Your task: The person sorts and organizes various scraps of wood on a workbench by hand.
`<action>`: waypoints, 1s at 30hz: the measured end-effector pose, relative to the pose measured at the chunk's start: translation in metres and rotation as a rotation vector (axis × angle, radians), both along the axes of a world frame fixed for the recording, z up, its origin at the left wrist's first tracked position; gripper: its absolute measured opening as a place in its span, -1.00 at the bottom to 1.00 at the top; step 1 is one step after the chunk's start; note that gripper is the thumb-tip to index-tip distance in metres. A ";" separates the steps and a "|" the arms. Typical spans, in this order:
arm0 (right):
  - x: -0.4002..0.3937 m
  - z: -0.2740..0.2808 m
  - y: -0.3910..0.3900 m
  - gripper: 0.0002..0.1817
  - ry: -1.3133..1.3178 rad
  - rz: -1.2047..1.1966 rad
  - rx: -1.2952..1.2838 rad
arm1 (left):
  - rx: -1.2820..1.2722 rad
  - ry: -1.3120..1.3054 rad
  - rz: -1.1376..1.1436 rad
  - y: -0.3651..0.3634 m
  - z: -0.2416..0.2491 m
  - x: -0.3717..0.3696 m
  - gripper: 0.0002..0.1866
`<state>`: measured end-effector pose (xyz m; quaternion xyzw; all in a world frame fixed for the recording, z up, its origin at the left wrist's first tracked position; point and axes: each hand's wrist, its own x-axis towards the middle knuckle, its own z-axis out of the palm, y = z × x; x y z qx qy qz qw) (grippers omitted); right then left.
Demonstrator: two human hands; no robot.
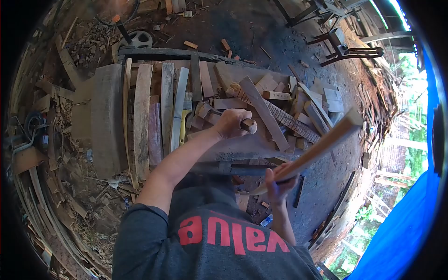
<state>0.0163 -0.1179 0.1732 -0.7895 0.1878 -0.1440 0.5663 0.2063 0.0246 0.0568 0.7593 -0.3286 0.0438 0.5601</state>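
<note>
My left hand (pixel 232 125) is closed around a short wooden piece (pixel 249 126); only its blunt end shows past the fingers. It is held over the workbench (pixel 233 147). My right hand (pixel 281 185) grips a long wooden bar (pixel 319 148) near its lower end. The bar slants up to the right, thicker and squared at the far end, narrow below the hand. Beyond my left hand lie a dark flat slat (pixel 263 112) and a notched strip (pixel 280 116). Several wood offcuts (pixel 322 100) are heaped to the right.
Several boards (pixel 142 112) lie side by side at the bench's left, with a wide grey plank (pixel 108 121) beyond them. A yellow-handled brush (pixel 183 126) rests among them. Scraps (pixel 105 203) litter the floor. A metal stand (pixel 339 49) is at the upper right, a blue tarp (pixel 396 233) at the right.
</note>
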 end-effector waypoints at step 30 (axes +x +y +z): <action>0.041 0.040 0.030 -0.40 0.139 0.163 -0.262 | -0.171 0.044 0.236 0.035 0.001 -0.003 -0.76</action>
